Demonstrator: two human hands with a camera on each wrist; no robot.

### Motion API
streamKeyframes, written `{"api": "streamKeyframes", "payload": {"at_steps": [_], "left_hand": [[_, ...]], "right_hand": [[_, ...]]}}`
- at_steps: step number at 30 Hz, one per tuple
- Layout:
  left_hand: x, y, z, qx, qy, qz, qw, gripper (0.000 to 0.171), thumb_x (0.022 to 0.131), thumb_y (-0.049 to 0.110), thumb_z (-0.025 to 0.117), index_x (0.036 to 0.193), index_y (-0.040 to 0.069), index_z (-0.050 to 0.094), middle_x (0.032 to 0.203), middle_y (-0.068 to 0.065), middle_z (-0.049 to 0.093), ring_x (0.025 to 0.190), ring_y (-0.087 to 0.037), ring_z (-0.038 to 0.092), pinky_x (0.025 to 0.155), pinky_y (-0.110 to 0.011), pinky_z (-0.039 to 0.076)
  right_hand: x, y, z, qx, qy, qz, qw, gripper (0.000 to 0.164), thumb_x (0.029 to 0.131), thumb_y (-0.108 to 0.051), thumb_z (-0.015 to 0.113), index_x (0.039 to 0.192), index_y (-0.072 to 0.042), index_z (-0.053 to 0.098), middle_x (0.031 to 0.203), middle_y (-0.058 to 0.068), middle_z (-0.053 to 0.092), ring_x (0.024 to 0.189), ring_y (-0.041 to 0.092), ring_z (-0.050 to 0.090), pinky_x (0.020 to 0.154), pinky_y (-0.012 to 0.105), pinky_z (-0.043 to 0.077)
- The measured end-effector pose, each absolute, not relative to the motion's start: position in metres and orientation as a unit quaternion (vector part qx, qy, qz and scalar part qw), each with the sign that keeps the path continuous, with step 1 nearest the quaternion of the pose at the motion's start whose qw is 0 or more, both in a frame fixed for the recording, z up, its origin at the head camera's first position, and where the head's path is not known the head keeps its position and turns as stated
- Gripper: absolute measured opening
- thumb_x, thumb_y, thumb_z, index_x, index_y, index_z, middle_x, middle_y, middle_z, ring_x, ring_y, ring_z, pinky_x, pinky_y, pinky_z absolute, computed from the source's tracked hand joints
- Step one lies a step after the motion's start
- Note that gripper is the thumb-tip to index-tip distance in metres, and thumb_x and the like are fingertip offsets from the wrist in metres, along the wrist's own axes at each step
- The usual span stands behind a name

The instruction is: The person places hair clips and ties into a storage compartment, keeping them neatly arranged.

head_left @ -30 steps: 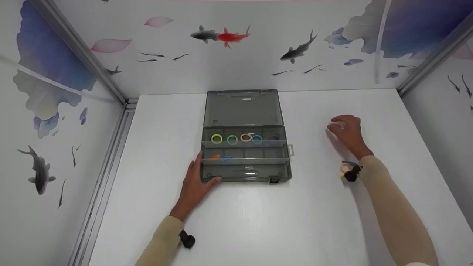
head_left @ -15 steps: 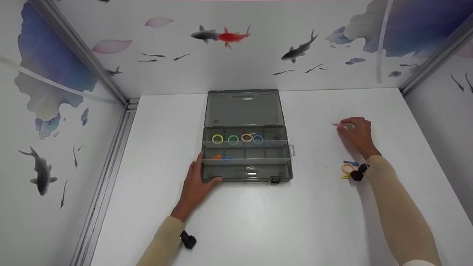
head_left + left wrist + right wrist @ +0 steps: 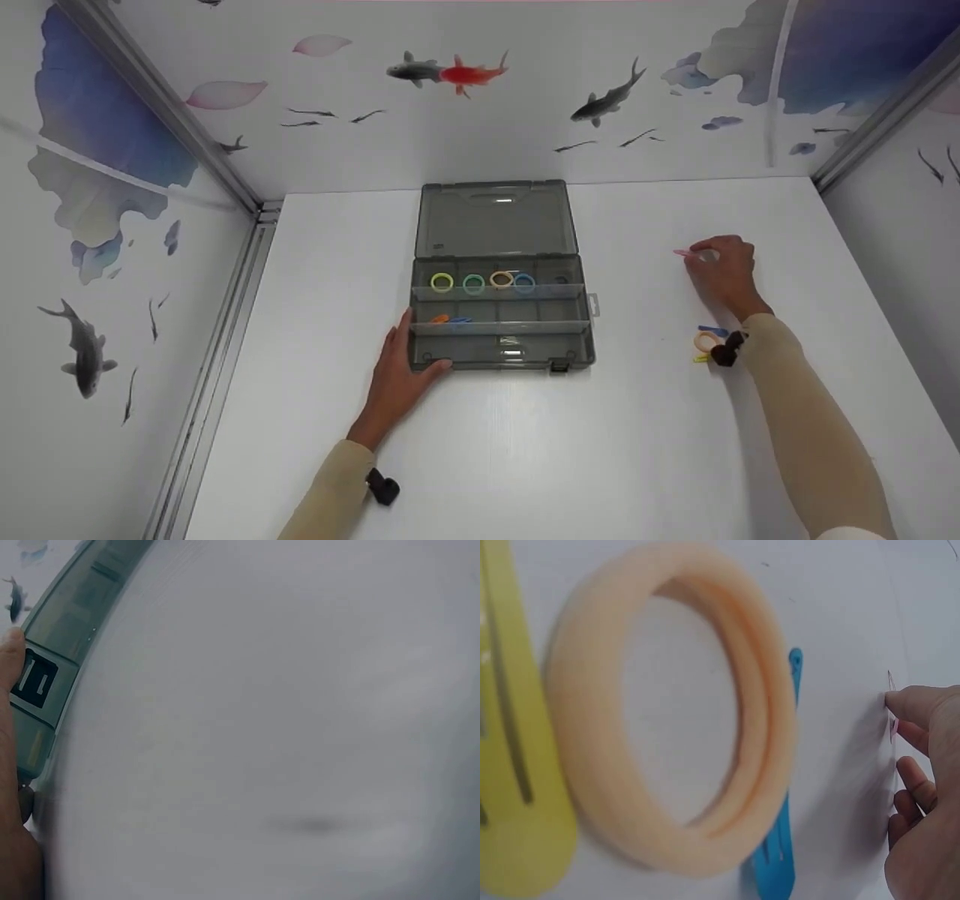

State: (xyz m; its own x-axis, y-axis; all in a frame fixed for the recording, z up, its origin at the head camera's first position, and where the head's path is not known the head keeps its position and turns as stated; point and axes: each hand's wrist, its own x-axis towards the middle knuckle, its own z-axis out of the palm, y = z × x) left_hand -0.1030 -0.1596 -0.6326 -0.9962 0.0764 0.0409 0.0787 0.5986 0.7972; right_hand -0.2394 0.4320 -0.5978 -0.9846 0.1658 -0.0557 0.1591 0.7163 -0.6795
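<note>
A smoky grey compartment box point(image 3: 495, 225) lies with its lid raised. My left hand point(image 3: 391, 375) rests at its front left corner, fingers along the side and thumb over the front edge. To the right of the box, my right hand point(image 3: 726, 274) pinches a small pink hair clip point(image 3: 680, 253) close to the table; the fingers partly hide it. Nearer the right wrist lie a peach hair tie point(image 3: 589, 690), a blue hair clip point(image 3: 778, 870) and a yellow hair clip point(image 3: 544, 840), large in the right wrist view.
The box's back row holds several hair ties, among them a yellow one point(image 3: 433, 283) and a green one point(image 3: 465, 286). An orange clip point(image 3: 439, 319) and a blue clip sit in the middle row. White walls point(image 3: 330, 150) with painted fish enclose the table.
My right hand has shifted slightly right, and the pink hair clip now shows between its fingertips. The left hand keeps its place on the box.
</note>
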Motion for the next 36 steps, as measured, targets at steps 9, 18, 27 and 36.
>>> {"api": "streamKeyframes", "payload": {"at_steps": [9, 18, 27, 36], "left_hand": [[-0.103, -0.157, -0.633, -0.055, -0.892, -0.449, 0.002, 0.114, 0.093, 0.065, 0.083, 0.179, 0.027, 0.018, 0.178, -0.019, 0.031, 0.164, -0.048, 0.026, 0.121, -0.074, 0.035], [-0.106, -0.157, -0.629, -0.046, -0.895, -0.443, -0.007, 0.115, 0.092, 0.067, 0.082, 0.179, 0.027, 0.018, 0.179, -0.020, 0.029, 0.165, -0.048, 0.023, 0.123, -0.073, 0.034], [-0.107, -0.160, -0.629, -0.048, -0.894, -0.445, -0.009, 0.116, 0.092, 0.067, 0.082, 0.179, 0.026, 0.017, 0.178, -0.021, 0.031, 0.165, -0.048, 0.024, 0.124, -0.072, 0.032], [-0.104, -0.161, -0.633, -0.047, -0.891, -0.451, -0.006, 0.115, 0.093, 0.066, 0.082, 0.179, 0.027, 0.016, 0.177, -0.020, 0.032, 0.165, -0.047, 0.024, 0.125, -0.072, 0.031]], "right_hand": [[-0.232, 0.431, -0.599, -0.097, -0.924, 0.369, 0.033, 0.040, 0.113, -0.035, 0.060, 0.126, 0.001, 0.070, 0.145, 0.025, 0.051, 0.141, 0.046, 0.038, 0.117, 0.071, 0.033], [-0.233, 0.422, -0.588, -0.053, -0.922, 0.376, 0.074, 0.033, 0.112, -0.024, 0.064, 0.122, 0.007, 0.072, 0.136, 0.028, 0.058, 0.135, 0.046, 0.043, 0.115, 0.066, 0.036], [-0.233, 0.399, -0.576, -0.001, -0.922, 0.378, 0.091, 0.023, 0.108, -0.016, 0.072, 0.118, 0.004, 0.076, 0.132, 0.024, 0.062, 0.134, 0.042, 0.045, 0.117, 0.063, 0.035], [-0.226, 0.371, -0.569, 0.088, -0.913, 0.376, 0.131, 0.011, 0.102, -0.004, 0.078, 0.109, 0.005, 0.077, 0.117, 0.023, 0.068, 0.124, 0.041, 0.051, 0.111, 0.060, 0.034]]}}
